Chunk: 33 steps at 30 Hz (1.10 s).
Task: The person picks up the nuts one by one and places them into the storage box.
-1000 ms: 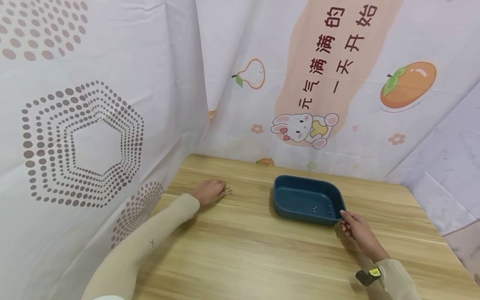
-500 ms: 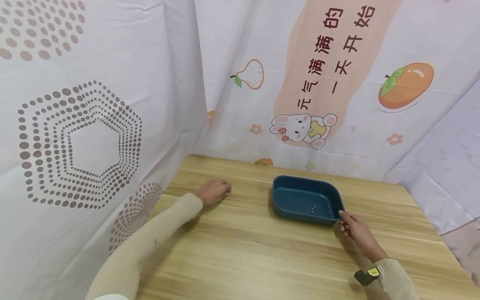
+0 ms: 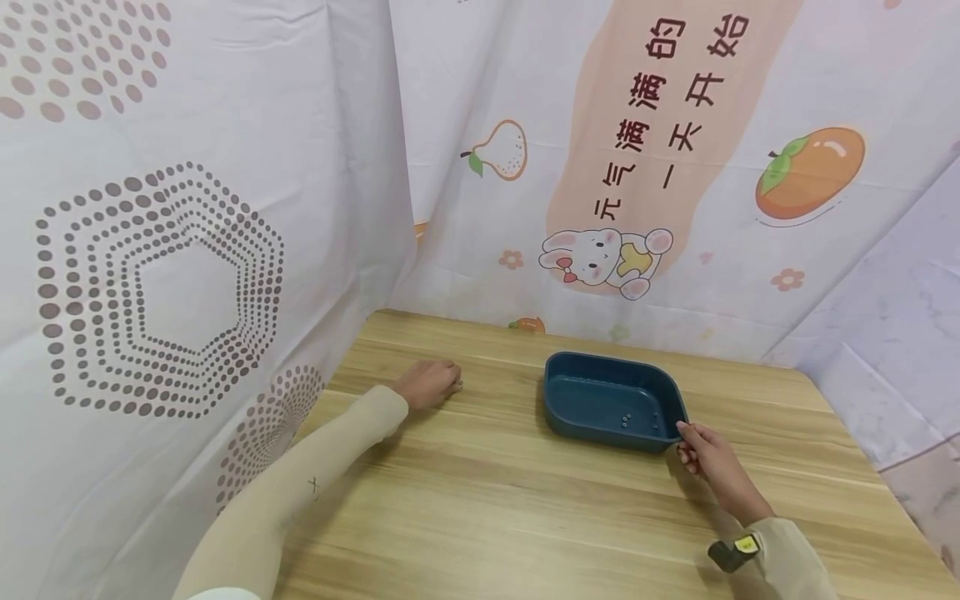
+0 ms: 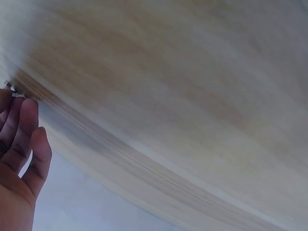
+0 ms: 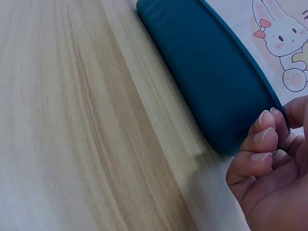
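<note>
Fingers (image 5: 262, 137) of the right hand (image 3: 712, 467) are curled and, with the thumb (image 5: 297, 110), clamped on the rim at the near right corner of one blue tray (image 3: 592, 400), which stands on the right half of the wooden table (image 3: 495, 508). We count five small metal pieces (image 3: 624, 423) inside it, three grouped together and two to their right. The left hand (image 3: 429, 383) is at the far left, well apart from the tray, its fingers bent, mostly close together, one standing apart. By its fingertips (image 4: 30, 104) we make out at least two metal bits (image 4: 7, 84), partly hidden; we cannot tell whether they are pinched, nor their full number.
</note>
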Available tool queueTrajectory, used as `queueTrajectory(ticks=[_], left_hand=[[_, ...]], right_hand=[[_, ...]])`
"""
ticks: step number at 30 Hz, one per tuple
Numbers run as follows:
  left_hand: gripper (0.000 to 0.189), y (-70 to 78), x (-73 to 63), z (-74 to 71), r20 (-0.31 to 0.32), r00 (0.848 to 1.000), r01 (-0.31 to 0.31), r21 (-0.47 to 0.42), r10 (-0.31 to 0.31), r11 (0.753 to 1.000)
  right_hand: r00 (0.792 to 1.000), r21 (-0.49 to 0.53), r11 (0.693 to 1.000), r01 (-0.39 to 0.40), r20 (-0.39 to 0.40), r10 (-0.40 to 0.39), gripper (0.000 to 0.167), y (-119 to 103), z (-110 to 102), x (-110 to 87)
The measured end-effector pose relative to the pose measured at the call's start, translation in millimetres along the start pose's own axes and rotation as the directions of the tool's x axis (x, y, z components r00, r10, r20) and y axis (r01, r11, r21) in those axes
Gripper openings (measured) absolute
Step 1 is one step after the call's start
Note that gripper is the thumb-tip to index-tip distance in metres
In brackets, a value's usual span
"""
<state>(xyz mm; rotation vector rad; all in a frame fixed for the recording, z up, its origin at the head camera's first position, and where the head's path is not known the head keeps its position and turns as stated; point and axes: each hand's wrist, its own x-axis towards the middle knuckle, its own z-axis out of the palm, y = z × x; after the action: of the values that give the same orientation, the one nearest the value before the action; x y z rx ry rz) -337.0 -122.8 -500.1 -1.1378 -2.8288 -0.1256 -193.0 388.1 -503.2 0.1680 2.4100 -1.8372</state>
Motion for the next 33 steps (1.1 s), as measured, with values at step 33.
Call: queueTrajectory(ticks=[33], left_hand=[[0.016,-5.8,-8.0,-0.8,-0.042,0.998,-0.052,0.026,0.053,0.998]], right_hand=[[1.000,0.011,1.000,-0.019,0.005,0.019,0.047,-1.6,0.2,-1.0]])
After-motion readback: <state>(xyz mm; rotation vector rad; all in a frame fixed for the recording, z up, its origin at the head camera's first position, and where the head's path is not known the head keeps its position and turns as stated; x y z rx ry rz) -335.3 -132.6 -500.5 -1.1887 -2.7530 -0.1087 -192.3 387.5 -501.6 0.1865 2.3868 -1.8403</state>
